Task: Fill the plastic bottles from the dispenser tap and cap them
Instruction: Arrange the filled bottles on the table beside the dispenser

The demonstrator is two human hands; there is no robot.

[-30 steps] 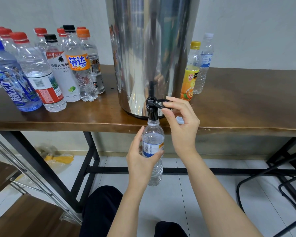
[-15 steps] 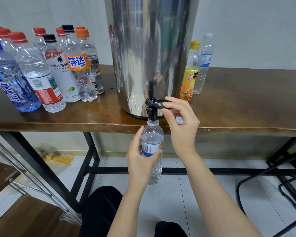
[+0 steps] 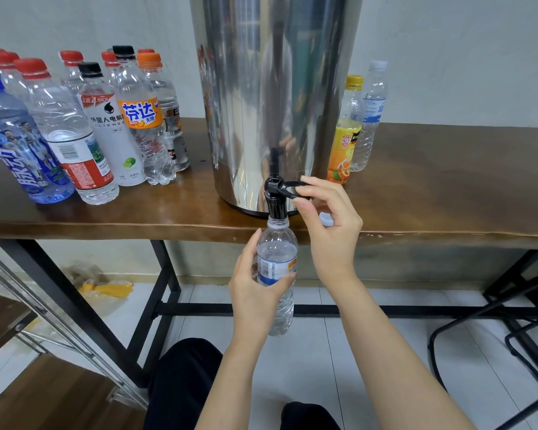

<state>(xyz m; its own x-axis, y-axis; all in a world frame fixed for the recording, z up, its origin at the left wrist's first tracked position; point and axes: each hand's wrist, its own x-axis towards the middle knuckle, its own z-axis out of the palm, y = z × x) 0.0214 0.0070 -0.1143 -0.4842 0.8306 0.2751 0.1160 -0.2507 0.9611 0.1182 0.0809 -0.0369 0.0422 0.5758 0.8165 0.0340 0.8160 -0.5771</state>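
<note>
A tall steel dispenser (image 3: 271,97) stands at the front of the brown table (image 3: 448,193). Its black tap (image 3: 275,197) hangs over the table edge. My left hand (image 3: 257,293) grips a small clear bottle (image 3: 277,252) with a blue and white label, holding its open mouth right under the tap spout. The bottle is upright and uncapped. My right hand (image 3: 326,225) pinches the tap's black lever between thumb and fingers. A small white cap (image 3: 325,218) lies on the table behind my right hand, partly hidden.
Several capped bottles (image 3: 84,128) with red, black, orange and blue caps crowd the table's left side. An orange-labelled bottle (image 3: 343,135) and a clear bottle (image 3: 370,116) stand right of the dispenser. Black table legs (image 3: 165,290) and chair frames (image 3: 510,330) are below.
</note>
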